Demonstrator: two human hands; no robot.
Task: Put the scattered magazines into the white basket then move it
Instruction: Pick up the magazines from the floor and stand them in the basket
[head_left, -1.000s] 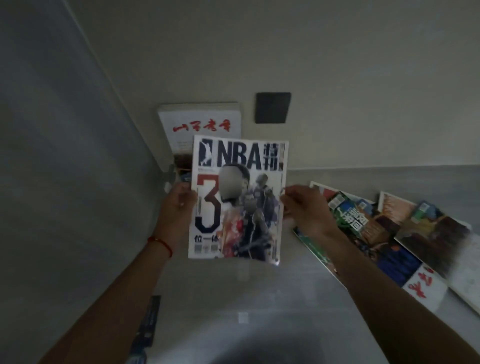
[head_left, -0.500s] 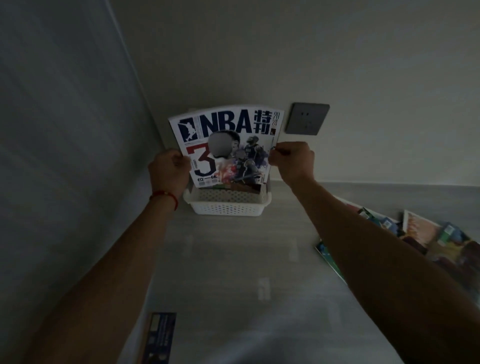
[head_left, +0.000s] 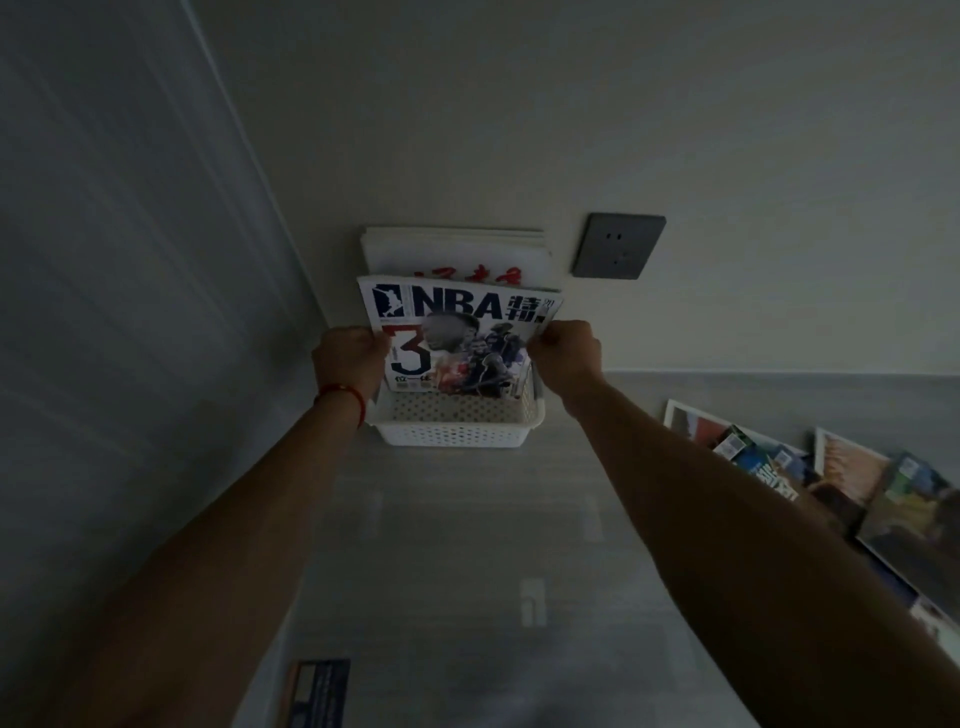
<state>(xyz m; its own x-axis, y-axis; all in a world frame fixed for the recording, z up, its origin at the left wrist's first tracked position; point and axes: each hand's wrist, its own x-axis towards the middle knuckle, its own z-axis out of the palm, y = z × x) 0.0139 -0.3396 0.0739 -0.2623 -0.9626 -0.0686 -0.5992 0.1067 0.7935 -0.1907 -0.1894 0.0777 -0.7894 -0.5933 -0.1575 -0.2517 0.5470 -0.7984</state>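
Observation:
The white perforated basket (head_left: 457, 434) stands on the floor in the corner against the far wall. I hold the NBA magazine (head_left: 457, 317) upright with its lower edge inside the basket. My left hand (head_left: 350, 361) grips its left edge and my right hand (head_left: 563, 353) grips its right edge. Behind it a white magazine with red characters (head_left: 457, 254) stands in the basket, leaning on the wall. Several scattered magazines (head_left: 841, 488) lie on the floor at the right.
A dark wall socket (head_left: 618, 247) sits on the far wall, right of the basket. A wall runs along the left side. A dark blue booklet (head_left: 317, 691) lies on the floor near the bottom edge. Grey floor stretches between my arms.
Both hands carried the NBA magazine forward and down, from mid-air above the floor into the basket, in front of the white magazine. My view moved closer to the corner.

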